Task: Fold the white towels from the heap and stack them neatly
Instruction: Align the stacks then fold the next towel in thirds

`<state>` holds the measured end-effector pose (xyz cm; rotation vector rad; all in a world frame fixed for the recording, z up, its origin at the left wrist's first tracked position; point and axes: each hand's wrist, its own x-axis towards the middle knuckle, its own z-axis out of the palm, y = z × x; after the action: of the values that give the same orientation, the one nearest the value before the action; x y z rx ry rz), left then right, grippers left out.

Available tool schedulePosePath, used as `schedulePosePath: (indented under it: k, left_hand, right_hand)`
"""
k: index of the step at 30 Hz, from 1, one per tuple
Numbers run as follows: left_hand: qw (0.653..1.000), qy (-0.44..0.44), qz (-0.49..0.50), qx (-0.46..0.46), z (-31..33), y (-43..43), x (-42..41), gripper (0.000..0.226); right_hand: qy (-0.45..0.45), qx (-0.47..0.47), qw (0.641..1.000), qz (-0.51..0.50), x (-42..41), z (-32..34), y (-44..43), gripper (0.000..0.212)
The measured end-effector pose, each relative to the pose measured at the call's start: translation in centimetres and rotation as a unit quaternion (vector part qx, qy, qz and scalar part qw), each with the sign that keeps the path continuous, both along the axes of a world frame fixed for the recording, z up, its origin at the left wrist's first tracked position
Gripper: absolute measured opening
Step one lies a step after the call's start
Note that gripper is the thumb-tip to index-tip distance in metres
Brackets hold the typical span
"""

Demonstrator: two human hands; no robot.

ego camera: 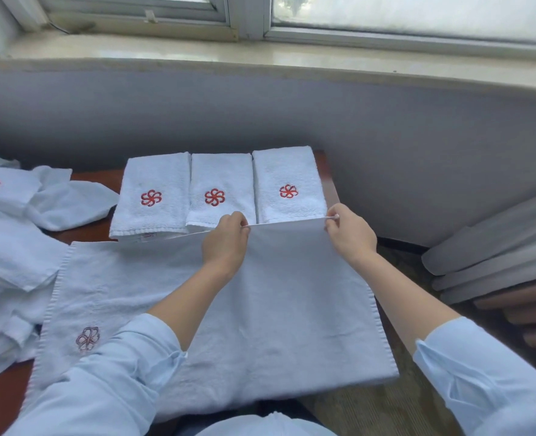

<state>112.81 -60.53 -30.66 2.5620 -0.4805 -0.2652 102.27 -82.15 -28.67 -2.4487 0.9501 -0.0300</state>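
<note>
— Pinching noted: towel [276,309], spread along the near edge of the tabletop [93,179], is clamped at its far hem by left grip [225,243] and right grip [350,237].
— Risk logged: the fold would be skewed by uneven pull; folded stacks [214,190] at the far edge could be nudged.

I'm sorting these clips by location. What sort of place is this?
Probably a hotel room: three folded white terry towels sharing a red embroidered flower logo sit on a dark wooden table, a heap of matching white towels lies left, below a pale window sill.
</note>
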Motion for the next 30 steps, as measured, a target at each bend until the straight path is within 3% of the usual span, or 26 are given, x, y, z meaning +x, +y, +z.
schedulePosePath:
  k: [5,17,23,30]
  left_hand:
    - [1.000,-0.025,0.003,-0.008,0.9,0.2,0.0,0.013]
    - [0.986,-0.118,-0.100,0.070,-0.6,1.6,-3.0,0.012]
    - [0.985,-0.043,-0.159,0.053,-1.7,2.4,-5.4,0.012]
    - [0.973,0.033,-0.189,0.129,-3.8,3.3,-7.7,0.012]
  right_hand:
    - [-0.037,-0.010,0.999,0.001,0.5,0.7,-0.1,0.015]
    - [0.043,-0.101,0.993,0.045,-4.0,-1.2,-0.1,0.023]
    - [0.039,-0.119,0.991,0.037,-6.9,-2.6,0.5,0.025]
    - [0.091,-0.124,0.985,0.083,-10.4,-4.8,1.7,0.026]
